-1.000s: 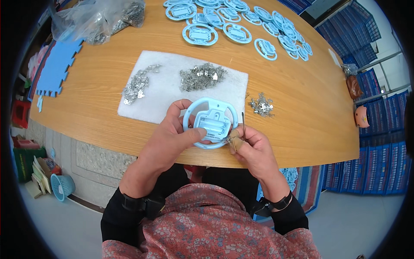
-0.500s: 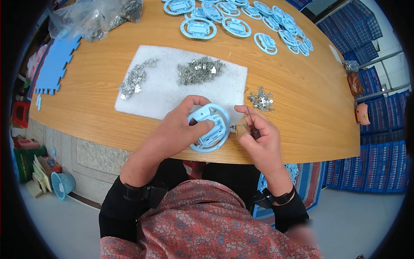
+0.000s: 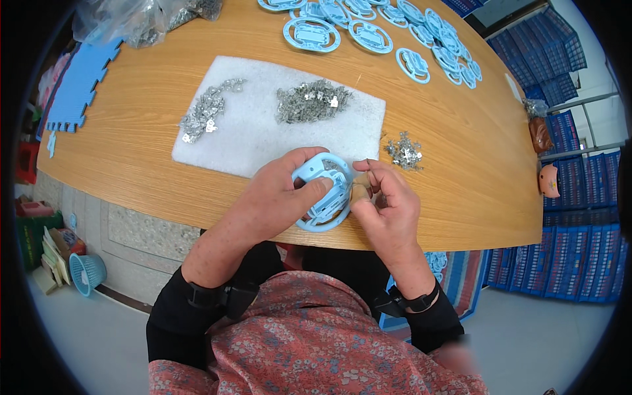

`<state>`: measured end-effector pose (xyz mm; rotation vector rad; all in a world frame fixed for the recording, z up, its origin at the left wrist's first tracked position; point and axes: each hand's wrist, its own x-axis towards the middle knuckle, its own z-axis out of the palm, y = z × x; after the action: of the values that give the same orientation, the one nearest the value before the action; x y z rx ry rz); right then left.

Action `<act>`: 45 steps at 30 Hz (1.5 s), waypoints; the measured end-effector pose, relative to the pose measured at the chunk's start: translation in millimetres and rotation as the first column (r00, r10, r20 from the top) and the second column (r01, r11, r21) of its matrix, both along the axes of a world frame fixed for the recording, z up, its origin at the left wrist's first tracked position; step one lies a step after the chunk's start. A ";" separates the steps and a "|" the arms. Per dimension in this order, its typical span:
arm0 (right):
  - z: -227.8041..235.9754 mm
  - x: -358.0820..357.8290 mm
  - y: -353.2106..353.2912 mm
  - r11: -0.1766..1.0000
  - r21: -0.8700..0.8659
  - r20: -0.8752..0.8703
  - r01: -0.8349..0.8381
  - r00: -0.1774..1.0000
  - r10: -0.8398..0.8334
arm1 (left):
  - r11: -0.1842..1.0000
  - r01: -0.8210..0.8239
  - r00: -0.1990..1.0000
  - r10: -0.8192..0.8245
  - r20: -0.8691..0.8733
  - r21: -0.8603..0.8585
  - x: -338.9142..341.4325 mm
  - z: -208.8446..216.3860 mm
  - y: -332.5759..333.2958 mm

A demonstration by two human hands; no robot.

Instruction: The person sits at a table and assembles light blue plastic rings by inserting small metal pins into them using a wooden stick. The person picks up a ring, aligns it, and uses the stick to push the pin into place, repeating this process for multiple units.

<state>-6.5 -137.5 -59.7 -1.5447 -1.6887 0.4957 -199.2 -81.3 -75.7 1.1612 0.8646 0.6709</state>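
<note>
My left hand (image 3: 273, 197) grips a light blue plastic ring-shaped part (image 3: 322, 214), like a toy steering wheel, above the near table edge. Its thumb presses on the raised middle block, with the fingers behind the rim. My right hand (image 3: 390, 204) is closed in a pinch at the right side of this part, touching it. A small metal clip is between its fingertips, now mostly hidden by them. Something thin and dark also lies among the right fingers; its kind is unclear.
A white foam pad (image 3: 250, 141) carries two heaps of metal clips (image 3: 309, 102); a smaller clip pile (image 3: 404, 151) lies right of it. Many blue ring parts (image 3: 370, 36) spread across the far side. Plastic bags (image 3: 131, 23) and a blue foam mat (image 3: 85, 82) sit left.
My right hand has moved left, bringing the metal clip against the blue part's right side. My left hand keeps its hold. The view has shifted slightly.
</note>
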 end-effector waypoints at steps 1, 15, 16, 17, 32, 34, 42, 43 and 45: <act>-0.8 -0.1 1.6 1.000 0.014 -0.004 -0.008 1.000 0.008 | 1.000 0.005 1.000 -0.005 -0.002 -0.012 0.0 0.1 0.3; 1.7 -3.6 -1.1 0.998 0.057 0.136 -0.029 0.991 0.021 | 1.000 0.015 1.000 -0.015 0.006 -0.013 -2.3 1.5 0.2; 1.9 -5.4 -1.9 0.998 0.056 0.171 -0.015 0.985 0.005 | 1.000 0.014 1.000 -0.014 0.011 -0.008 -2.0 1.5 0.0; 1.6 -7.9 -3.2 0.998 0.055 0.205 -0.001 0.979 -0.011 | 1.000 0.020 1.000 -0.020 0.002 -0.004 -1.7 1.5 0.0; 5.6 -3.5 -7.6 0.997 -0.055 0.124 0.045 0.992 -0.037 | 1.000 -0.018 1.000 0.018 -0.002 -0.007 1.5 0.4 -0.6; 6.4 -6.3 -8.8 0.992 -0.075 -0.091 0.099 0.990 -0.106 | 0.998 0.002 1.000 0.000 0.024 -0.069 -2.4 7.9 1.4; 11.5 7.4 -18.4 0.788 -0.463 -0.801 -0.405 0.571 -0.177 | 0.999 0.040 0.990 -0.039 0.135 -0.004 -19.3 20.8 -13.8; 11.7 8.2 -19.7 0.783 -0.466 -0.805 -0.412 0.565 -0.182 | 0.995 0.042 0.992 -0.052 0.115 0.087 -20.2 21.7 -15.9; 11.8 8.6 -22.5 0.772 -0.473 -0.793 -0.425 0.587 -0.163 | 0.921 0.140 0.988 -0.105 -0.115 0.364 -19.2 35.2 -17.2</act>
<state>2.1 -159.9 -47.9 -1.2392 -0.9084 1.7223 -218.5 -98.5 -40.5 1.5860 0.7531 0.6995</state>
